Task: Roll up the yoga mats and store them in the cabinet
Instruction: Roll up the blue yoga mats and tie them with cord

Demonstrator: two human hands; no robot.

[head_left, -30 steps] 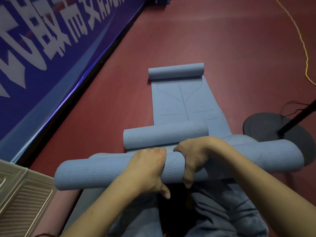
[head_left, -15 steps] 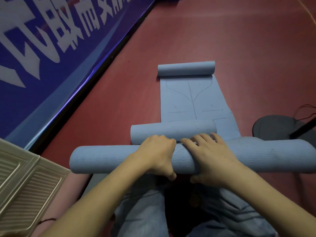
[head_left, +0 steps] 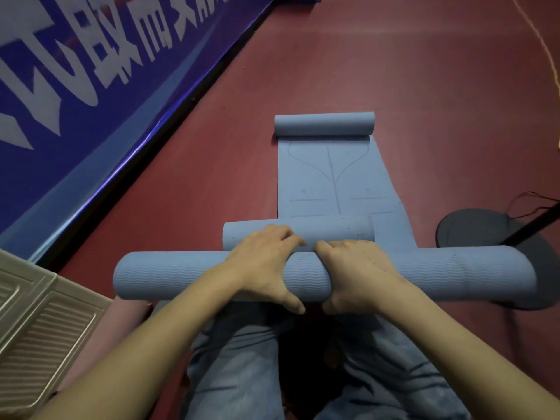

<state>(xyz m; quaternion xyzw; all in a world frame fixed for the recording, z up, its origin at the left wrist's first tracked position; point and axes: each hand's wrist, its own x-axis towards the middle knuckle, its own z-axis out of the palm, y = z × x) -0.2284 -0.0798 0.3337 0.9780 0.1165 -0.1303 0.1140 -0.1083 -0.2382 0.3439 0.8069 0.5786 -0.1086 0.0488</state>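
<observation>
A thick rolled blue yoga mat (head_left: 169, 275) lies crosswise in front of my knees. My left hand (head_left: 266, 265) grips it just left of its middle, fingers over the far side, thumb on the near side. My right hand (head_left: 357, 274) grips it right beside the left one in the same way. Behind it lies a shorter rolled blue mat (head_left: 339, 233). Beyond that a flat blue mat (head_left: 333, 177) stretches away on the floor, its far end curled into a small roll (head_left: 324, 124).
A blue banner wall (head_left: 91, 86) runs along the left. A beige louvred cabinet door (head_left: 39, 338) sits at the lower left. A dark round stand base (head_left: 472, 228) with a pole and cable is on the right. A yellow cord (head_left: 545, 50) crosses the red floor.
My right hand has shifted from lying over the big roll to gripping it with curled fingers close to my left hand. The roll has settled a little nearer the shorter roll.
</observation>
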